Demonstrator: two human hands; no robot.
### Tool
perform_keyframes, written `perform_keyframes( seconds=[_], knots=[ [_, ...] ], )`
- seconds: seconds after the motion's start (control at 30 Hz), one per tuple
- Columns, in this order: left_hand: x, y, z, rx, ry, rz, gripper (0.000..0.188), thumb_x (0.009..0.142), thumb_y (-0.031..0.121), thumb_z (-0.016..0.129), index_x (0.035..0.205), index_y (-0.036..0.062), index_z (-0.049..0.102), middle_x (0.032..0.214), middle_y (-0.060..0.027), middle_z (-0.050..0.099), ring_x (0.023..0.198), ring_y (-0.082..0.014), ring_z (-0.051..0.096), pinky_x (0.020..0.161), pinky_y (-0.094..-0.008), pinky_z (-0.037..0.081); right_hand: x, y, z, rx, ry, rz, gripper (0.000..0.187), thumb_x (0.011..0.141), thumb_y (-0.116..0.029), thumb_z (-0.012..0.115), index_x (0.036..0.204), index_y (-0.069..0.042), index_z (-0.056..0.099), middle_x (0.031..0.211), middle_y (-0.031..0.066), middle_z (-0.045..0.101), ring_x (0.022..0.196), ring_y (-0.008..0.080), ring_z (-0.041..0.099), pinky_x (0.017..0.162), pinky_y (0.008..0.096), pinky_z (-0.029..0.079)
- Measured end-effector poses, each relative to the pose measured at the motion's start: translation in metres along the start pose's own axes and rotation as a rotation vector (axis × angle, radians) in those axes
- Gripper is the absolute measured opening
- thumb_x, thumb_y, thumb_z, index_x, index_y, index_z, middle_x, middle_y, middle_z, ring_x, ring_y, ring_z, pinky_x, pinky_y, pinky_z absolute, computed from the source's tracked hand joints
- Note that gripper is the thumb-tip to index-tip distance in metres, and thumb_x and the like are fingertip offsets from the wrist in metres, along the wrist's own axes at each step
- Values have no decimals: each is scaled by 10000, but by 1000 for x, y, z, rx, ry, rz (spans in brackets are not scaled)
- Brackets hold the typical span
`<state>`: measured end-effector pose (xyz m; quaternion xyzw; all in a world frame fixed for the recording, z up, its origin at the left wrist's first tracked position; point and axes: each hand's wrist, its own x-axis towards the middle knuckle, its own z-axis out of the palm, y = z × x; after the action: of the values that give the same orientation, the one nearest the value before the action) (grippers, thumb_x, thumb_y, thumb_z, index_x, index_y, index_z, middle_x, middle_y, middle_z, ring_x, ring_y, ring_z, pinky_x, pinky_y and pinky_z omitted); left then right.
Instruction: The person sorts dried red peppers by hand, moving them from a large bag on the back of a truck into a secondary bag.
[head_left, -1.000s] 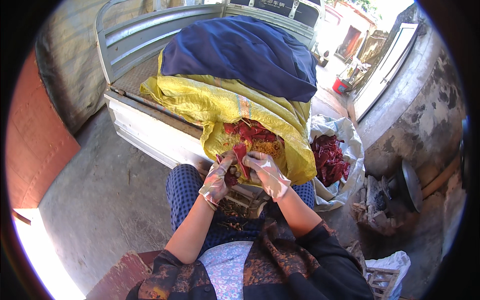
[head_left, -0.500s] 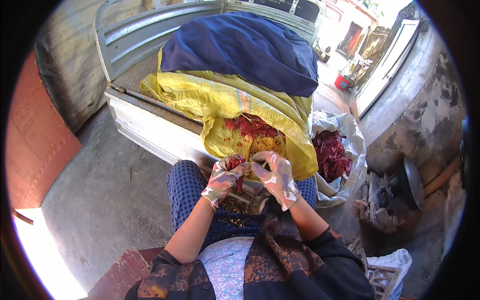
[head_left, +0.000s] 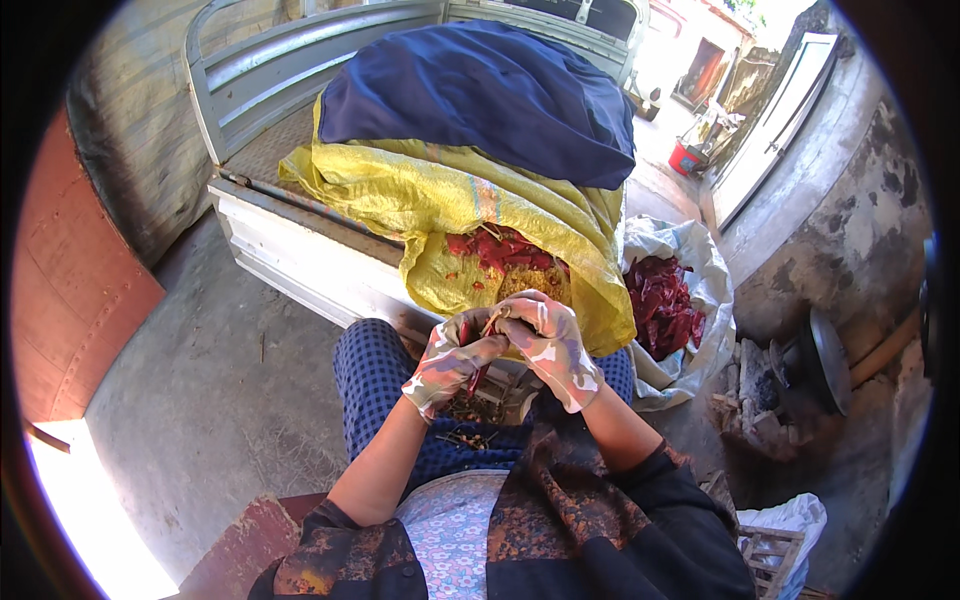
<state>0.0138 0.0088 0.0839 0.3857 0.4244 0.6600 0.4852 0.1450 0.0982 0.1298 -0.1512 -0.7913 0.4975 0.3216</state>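
**One head camera, looking down and forward**

A single fisheye view sits on the person's head, tilted down over lap and forearms, which enter from the lower edge. It faces a truck bed point(head_left: 300, 210) bearing a yellow sack point(head_left: 450, 200), close ahead. Hands are near, mid-frame. Edges bend toward the dark round rim. No second view shares the scene.

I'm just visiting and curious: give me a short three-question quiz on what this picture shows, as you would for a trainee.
1. True or false: both gloved hands, left hand and right hand, meet around a dried red chilli pepper.
2. What lies on top of the open yellow woven sack? A) dark blue cloth B) wooden crate C) metal bucket
3. Where is the white plastic bag of dark red chillies relative to the yellow sack?

Key: 1 true; 2 A, the dark blue cloth; 3 on the person's right.
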Motion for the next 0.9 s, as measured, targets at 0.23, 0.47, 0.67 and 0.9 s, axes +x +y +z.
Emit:
perform_keyframes(
  seconds=[0.23,0.47,0.67,0.9],
  knots=[
    [-3,-11,-1,5,6,99,192,810,73,633,992,13,627,912,-2,622,820,-90,546,744,-239,448,-7,16,1,-114,31,-177,160,794,65,585,929,-7,632,839,81,576,756,183,585,650,264,460],
    [-5,-18,-2,18,53,100,58,824,91,652,839,36,646,753,34,592,672,-59,510,585,-208,404,-15,-4,19,347,153,239,58,870,-55,583,921,-35,600,725,-36,514,620,55,460,563,189,362],
    [-8,-12,1,-36,64,66,53,813,82,661,840,36,656,738,35,585,659,-54,502,566,-212,398,-8,-4,4,833,12,586,89,915,-176,563,898,-90,575,735,-41,518,550,23,407,489,176,320],
    [-4,-17,-5,45,13,23,93,793,57,644,878,23,658,771,26,597,685,-73,524,609,-221,421,-4,-5,-1,873,57,485,133,929,-210,543,877,-88,534,735,-22,499,510,36,346,467,182,279]
  ],
)
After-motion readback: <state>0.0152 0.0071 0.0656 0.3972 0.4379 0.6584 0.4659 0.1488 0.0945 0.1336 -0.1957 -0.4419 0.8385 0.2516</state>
